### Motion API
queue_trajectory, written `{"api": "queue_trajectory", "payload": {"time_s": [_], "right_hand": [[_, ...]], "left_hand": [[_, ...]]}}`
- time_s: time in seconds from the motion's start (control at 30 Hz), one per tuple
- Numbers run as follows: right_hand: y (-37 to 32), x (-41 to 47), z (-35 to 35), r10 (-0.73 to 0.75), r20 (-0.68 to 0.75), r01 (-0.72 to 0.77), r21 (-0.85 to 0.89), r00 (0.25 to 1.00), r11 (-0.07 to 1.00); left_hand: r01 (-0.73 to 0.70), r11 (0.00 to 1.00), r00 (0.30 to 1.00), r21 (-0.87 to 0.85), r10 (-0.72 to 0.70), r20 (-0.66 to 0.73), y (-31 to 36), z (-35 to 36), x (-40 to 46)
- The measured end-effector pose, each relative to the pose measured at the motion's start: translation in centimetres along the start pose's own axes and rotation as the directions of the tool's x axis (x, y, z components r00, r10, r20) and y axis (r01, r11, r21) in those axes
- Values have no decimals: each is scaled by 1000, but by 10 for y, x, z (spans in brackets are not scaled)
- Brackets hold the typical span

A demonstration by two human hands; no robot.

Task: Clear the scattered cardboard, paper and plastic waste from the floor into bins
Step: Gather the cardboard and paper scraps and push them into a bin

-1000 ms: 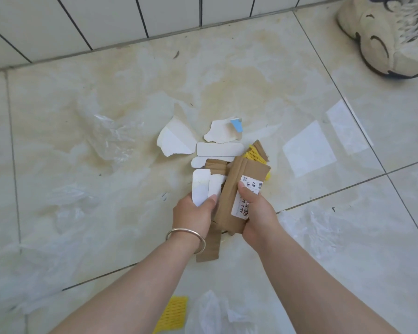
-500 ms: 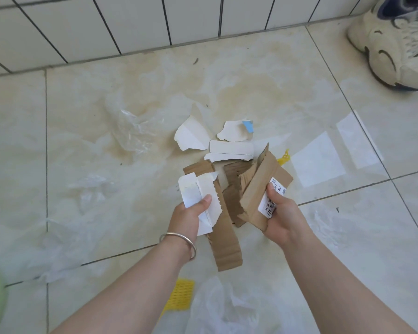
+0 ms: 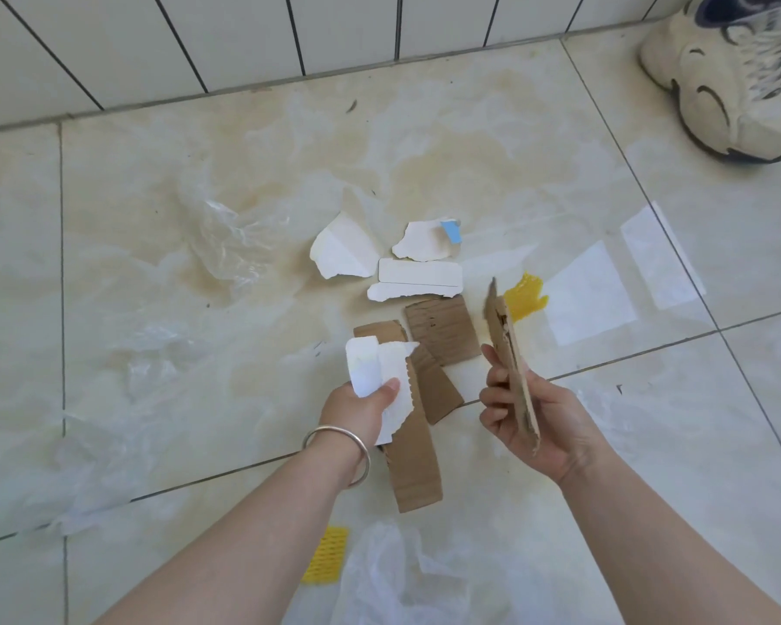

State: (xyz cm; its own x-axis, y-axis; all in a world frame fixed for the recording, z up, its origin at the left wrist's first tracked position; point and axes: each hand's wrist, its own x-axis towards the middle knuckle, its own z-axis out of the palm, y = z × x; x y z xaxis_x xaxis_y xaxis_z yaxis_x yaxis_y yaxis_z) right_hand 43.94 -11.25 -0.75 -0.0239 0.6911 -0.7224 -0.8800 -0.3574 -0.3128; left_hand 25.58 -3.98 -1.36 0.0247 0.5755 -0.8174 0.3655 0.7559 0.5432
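My left hand [image 3: 359,410] grips white paper scraps [image 3: 379,367] together with a long brown cardboard strip [image 3: 413,462] that hangs down from it. My right hand [image 3: 537,417] holds a stack of brown cardboard pieces [image 3: 510,358] edge-on, to the right of the left hand. On the floor between and beyond the hands lie two brown cardboard pieces [image 3: 443,329], torn white paper pieces [image 3: 343,252] and a white strip [image 3: 418,277]. Yellow foam netting [image 3: 526,300] lies just right of them.
Clear plastic film [image 3: 231,245] is spread over the floor at left and a crumpled plastic bag [image 3: 406,575] lies below my arms. A second yellow netting piece [image 3: 325,554] is near my left forearm. A cream sneaker [image 3: 731,78] stands at top right by the tiled wall [image 3: 244,38].
My hands have drawn apart. The right hand turned its cardboard stack edge-on and moved right, uncovering cardboard pieces and yellow netting on the floor. The view shifted slightly.
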Motion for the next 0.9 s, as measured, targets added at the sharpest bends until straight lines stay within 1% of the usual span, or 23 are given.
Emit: {"api": "queue_trajectory", "payload": {"time_s": [0.03, 0.1, 0.2, 0.27, 0.3, 0.37, 0.43, 0.47, 0.53, 0.57, 0.63, 0.67, 0.8, 0.9], "right_hand": [[0, 1, 0, -7, -10, 8, 22, 1000, 1000], [-2, 2, 3, -20, -69, 19, -16, 997, 1000], [-6, 2, 1, 6, -134, -24, -138, 991, 990], [-5, 1, -3, 32, -164, -72, -243, 986, 967], [-4, 3, -5, 15, -180, -67, -289, 984, 955], [-2, 8, -8, -78, -220, -21, -413, 972, 910], [1, 11, -5, -176, -266, -18, -594, 948, 804], [3, 11, -2, -210, -285, -42, -677, 935, 734], [10, 12, 3, -226, -298, -96, -775, 928, 625], [13, 14, 4, -217, -297, -110, -788, 930, 606], [19, 15, 9, -201, -292, -116, -786, 935, 607], [22, 15, 15, -197, -278, -107, -791, 940, 602], [25, 14, 22, -171, -264, -113, -793, 949, 599], [33, 13, 39, -156, -251, -91, -752, 955, 653]], "left_hand": [[-48, 996, 999, 75, 49, -12, 1, 4, 1], [-148, 956, 986, 254, 164, -40, 3, 12, 4], [-259, 839, 952, 479, 304, -17, 5, 25, 10], [-292, 737, 937, 610, 348, 27, 5, 31, 12], [-292, 714, 935, 636, 353, 32, 5, 34, 12], [-282, 719, 936, 635, 351, 19, 7, 38, 14], [-259, 752, 941, 606, 337, -16, 9, 42, 15], [-235, 773, 948, 590, 316, -36, 10, 43, 16], [-184, 800, 960, 572, 271, -70, 14, 42, 15], [-172, 797, 962, 580, 261, -74, 17, 39, 14], [-159, 798, 968, 581, 241, -67, 19, 33, 11], [-148, 824, 972, 546, 222, -72, 19, 25, 9], [-113, 931, 990, 348, 135, -41, 18, 14, 2], [-138, 975, 990, 172, 141, 0, 25, -1, -10]]}}
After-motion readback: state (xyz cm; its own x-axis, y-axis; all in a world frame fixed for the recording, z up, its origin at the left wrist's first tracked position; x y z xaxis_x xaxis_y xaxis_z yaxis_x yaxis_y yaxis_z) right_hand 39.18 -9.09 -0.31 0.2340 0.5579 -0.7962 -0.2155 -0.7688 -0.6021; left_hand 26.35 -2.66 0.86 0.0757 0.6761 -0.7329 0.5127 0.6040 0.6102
